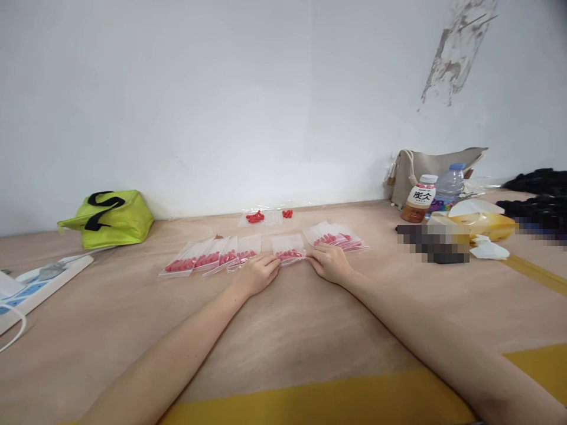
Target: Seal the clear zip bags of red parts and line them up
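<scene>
Both my arms reach forward over a tan table top. Between my hands lies a small clear zip bag with red pieces. My left hand pinches its left edge and my right hand pinches its right edge. To the left, a row of several like bags overlaps on the table. To the right lies a small stack of filled bags. Farther back are loose red pieces on empty clear bags, with a few more red pieces beside them.
A lime green bag with black handles sits at the back left, a white power strip at the left edge. At the right stand a tea bottle, a water bottle, a beige bag, tissues and dark cloth.
</scene>
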{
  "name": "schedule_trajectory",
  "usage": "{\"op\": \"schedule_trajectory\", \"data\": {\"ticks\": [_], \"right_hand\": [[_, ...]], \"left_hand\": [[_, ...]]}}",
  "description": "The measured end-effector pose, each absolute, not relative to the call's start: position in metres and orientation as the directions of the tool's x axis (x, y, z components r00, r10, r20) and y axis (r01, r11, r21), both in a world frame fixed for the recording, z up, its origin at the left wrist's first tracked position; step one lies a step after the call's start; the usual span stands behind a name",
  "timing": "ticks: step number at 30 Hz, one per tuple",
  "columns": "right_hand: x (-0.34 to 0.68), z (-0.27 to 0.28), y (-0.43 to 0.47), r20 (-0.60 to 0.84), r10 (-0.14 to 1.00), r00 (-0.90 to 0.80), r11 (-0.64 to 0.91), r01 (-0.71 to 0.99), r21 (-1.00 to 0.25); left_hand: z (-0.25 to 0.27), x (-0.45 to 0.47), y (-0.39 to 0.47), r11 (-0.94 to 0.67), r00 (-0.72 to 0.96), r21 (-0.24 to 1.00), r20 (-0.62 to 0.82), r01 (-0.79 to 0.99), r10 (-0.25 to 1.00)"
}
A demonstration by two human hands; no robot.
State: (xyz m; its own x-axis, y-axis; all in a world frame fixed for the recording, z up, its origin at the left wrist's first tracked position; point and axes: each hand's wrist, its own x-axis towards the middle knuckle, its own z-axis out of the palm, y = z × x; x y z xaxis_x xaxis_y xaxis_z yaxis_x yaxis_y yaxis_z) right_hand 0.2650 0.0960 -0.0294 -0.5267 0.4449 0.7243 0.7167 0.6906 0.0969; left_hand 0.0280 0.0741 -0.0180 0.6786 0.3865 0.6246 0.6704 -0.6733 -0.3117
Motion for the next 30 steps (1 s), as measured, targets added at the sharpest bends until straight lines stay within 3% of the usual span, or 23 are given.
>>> {"op": "schedule_trajectory", "data": {"ticks": [4,19,30], "right_hand": [[0.265,-0.029,0.096,0.707,0.443,-0.551,0.716,0.693,0.092],[0.231,-0.021,0.092,0.626,0.277,-0.729,0.700,0.599,0.388],[0.204,-0.022,0.105,0.542,0.174,-0.822,0.740,0.472,0.478]], "left_hand": [[-0.020,0.025,0.078,-0.653,0.736,-0.416,0.586,0.633,0.340],[-0.015,0.027,0.074,-0.618,0.748,-0.447,0.532,0.646,0.397],[-0.017,0.022,0.074,-0.642,0.748,-0.433,0.555,0.633,0.364]]}}
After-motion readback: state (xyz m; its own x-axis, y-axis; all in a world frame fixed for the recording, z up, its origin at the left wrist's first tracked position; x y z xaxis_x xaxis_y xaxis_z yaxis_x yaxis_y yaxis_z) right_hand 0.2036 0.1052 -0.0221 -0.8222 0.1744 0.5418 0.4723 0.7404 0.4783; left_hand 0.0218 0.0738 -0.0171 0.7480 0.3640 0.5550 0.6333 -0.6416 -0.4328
